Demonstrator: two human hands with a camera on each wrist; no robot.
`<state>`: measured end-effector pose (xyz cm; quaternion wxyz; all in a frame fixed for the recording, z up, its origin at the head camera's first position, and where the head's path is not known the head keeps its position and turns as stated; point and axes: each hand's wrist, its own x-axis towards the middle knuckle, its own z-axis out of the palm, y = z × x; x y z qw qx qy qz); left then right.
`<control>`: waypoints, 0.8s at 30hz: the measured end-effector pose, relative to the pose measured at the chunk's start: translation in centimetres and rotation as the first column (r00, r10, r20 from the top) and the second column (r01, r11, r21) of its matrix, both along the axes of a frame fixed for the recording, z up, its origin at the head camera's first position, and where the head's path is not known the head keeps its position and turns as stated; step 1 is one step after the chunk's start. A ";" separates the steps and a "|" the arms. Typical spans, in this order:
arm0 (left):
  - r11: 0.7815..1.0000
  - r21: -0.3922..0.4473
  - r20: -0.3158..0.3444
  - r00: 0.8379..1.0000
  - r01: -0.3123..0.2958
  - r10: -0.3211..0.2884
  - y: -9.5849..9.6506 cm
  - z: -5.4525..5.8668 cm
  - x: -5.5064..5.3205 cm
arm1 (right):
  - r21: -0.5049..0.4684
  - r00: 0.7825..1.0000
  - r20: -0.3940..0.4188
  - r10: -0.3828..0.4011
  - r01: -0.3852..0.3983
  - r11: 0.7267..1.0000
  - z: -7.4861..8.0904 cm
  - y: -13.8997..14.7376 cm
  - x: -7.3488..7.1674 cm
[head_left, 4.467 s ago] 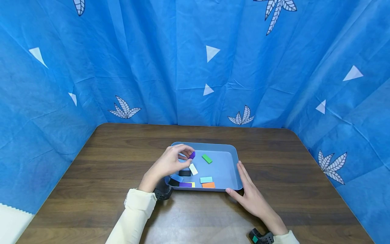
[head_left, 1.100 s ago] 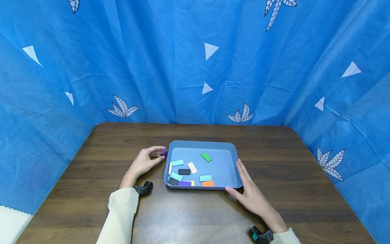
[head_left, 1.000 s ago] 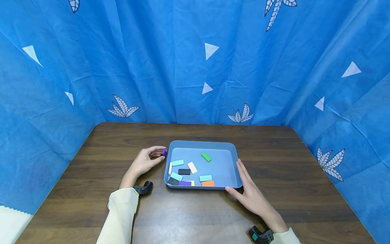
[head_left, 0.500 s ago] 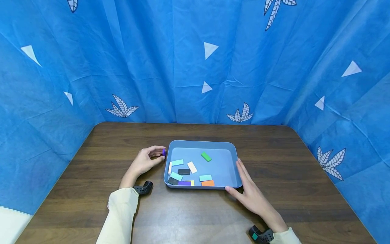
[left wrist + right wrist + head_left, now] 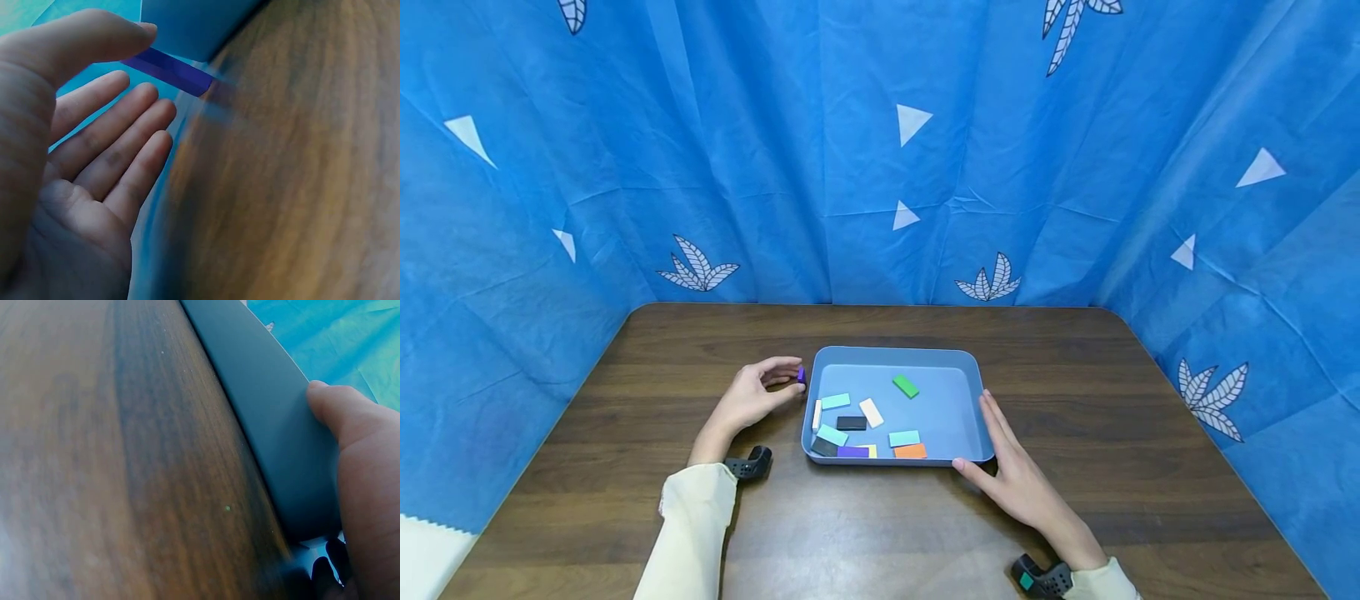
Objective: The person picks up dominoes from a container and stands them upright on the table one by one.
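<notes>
My left hand [image 5: 751, 398] is low over the table, just outside the left wall of a blue tray [image 5: 887, 357]. Its thumb and fingertips are curved around a small purple domino [image 5: 802, 375]. From the left wrist, the purple domino [image 5: 172, 70] shows right at the thumb tip, one end hidden behind it. My right hand [image 5: 1018, 483] rests on the tray's near right corner, fingers straight along the right side and thumb on the front rim. In the right wrist view, the thumb [image 5: 340, 409] touches the rim of the tray [image 5: 269, 425].
Several dominoes lie in the tray, mostly at its left and near side: black [image 5: 852, 423], white [image 5: 871, 412], turquoise [image 5: 904, 437], orange [image 5: 910, 452] and another purple one [image 5: 853, 452]. A green domino [image 5: 906, 386] lies farther back. Blue cloth [image 5: 865, 150] surrounds the brown table [image 5: 880, 533].
Earlier my left hand held the purple domino over the tray; it moved left, out past the tray's wall, to the table. For the last second both hands have stayed in place.
</notes>
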<state>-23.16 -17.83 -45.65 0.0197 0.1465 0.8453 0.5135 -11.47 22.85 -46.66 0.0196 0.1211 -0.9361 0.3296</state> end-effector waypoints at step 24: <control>0.998 -0.060 -0.220 0.976 -0.019 0.005 2.6 4.6 1.3 | -0.001 1.000 0.021 -0.011 0.012 1.000 0.2 -0.3 0.2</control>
